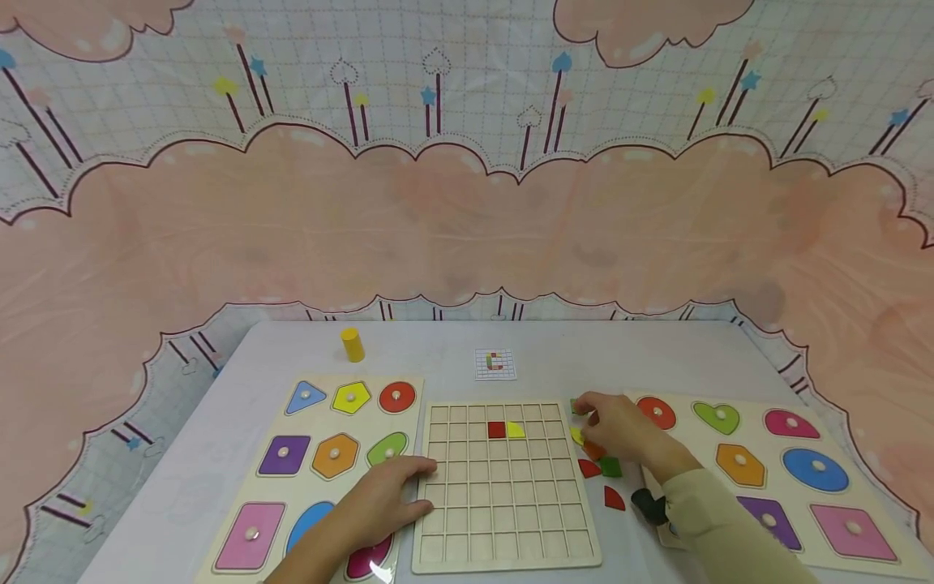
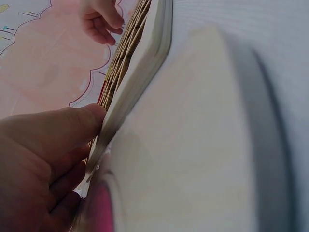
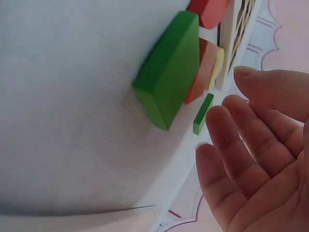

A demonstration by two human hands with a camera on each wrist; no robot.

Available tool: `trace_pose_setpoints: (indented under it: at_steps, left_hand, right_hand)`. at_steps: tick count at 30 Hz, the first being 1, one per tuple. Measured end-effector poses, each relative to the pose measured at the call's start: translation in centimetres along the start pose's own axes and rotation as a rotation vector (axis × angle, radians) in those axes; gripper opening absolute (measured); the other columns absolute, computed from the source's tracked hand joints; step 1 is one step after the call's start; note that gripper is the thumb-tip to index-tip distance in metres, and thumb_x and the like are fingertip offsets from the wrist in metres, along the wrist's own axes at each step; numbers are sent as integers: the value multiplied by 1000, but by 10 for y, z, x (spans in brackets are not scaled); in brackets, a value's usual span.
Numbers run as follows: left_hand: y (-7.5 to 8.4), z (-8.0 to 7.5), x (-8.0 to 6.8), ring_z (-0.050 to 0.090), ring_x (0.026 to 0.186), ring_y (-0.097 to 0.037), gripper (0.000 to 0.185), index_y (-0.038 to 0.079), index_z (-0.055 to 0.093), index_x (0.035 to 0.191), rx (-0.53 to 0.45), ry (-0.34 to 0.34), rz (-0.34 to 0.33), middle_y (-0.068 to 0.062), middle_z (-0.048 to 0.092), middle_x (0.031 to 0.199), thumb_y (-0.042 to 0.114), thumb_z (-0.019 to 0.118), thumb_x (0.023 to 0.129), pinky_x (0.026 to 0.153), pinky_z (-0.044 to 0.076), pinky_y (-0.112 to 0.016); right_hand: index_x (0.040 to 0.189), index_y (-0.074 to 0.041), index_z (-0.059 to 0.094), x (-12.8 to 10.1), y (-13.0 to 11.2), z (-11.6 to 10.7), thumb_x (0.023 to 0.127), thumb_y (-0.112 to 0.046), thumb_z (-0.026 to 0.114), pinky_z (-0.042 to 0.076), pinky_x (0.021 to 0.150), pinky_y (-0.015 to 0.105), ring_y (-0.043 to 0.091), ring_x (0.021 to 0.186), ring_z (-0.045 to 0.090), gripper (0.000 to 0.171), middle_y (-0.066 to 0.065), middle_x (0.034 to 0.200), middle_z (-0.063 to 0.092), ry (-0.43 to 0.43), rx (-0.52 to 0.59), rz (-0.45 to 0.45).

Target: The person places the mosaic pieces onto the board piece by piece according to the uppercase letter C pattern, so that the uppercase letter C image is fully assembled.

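A wooden grid board [image 1: 511, 515] lies in the middle of the table, with a red square [image 1: 496, 430] and a yellow quarter-circle [image 1: 516, 430] side by side in its upper cells. My left hand [image 1: 383, 499] touches the board's left edge with thumb and fingertips. To the right, my right hand [image 1: 620, 426] hovers over loose pieces, fingers loosely bent and holding nothing. Around it lie a green square [image 1: 610, 466], an orange piece [image 1: 594, 450], a yellow piece [image 1: 577, 436], red quarter-circles [image 1: 614, 498] and another green piece [image 3: 203, 114], partly hidden in the head view.
Knobbed shape-puzzle boards flank the grid, one at left [image 1: 248, 487] and one at right [image 1: 773, 422]. A small pattern card [image 1: 495, 365] lies beyond the grid. At the back left stands a yellow cylinder [image 1: 353, 345]. A black object [image 1: 649, 507] sits by my right wrist.
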State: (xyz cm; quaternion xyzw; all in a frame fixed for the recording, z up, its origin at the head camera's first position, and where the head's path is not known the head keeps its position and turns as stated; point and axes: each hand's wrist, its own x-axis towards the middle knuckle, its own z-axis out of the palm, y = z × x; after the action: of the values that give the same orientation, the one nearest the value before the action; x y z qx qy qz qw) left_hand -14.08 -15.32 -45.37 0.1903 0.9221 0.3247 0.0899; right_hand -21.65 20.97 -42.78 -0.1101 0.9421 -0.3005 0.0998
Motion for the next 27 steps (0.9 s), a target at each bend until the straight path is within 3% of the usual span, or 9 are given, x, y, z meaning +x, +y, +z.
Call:
trace_pose_setpoints:
  at_steps: [8,16,24,27]
  left_hand:
    - [-1,0,-1,56,123,-33,46,8,66,126,5,8,23,-7,65,126,22,81,84,104,44,-55]
    - [0,0,-1,57,122,-33,46,7,66,126,5,6,15,-7,65,126,21,80,85,103,45,-55]
    - [0,0,-1,57,122,-33,45,7,66,126,4,7,22,-7,65,125,21,80,85,104,45,-54]
    - [0,-1,-2,56,123,-33,46,6,65,126,0,9,28,-8,65,126,21,80,85,104,44,-55]
  right_hand:
    - [115,-6,67,0,-1,6,78,2,65,56,84,41,22,95,61,38,2,105,67,-22,-25,-7]
    - [113,-5,67,1,-2,8,85,1,65,53,74,34,18,84,61,29,1,90,67,-25,-35,-29]
    - [111,-6,68,1,-1,10,90,-6,67,56,86,43,19,90,64,22,2,95,69,-2,-89,-43]
    - [112,-6,68,1,-1,10,89,-6,68,56,81,41,19,88,63,23,3,95,69,-4,-85,-36]
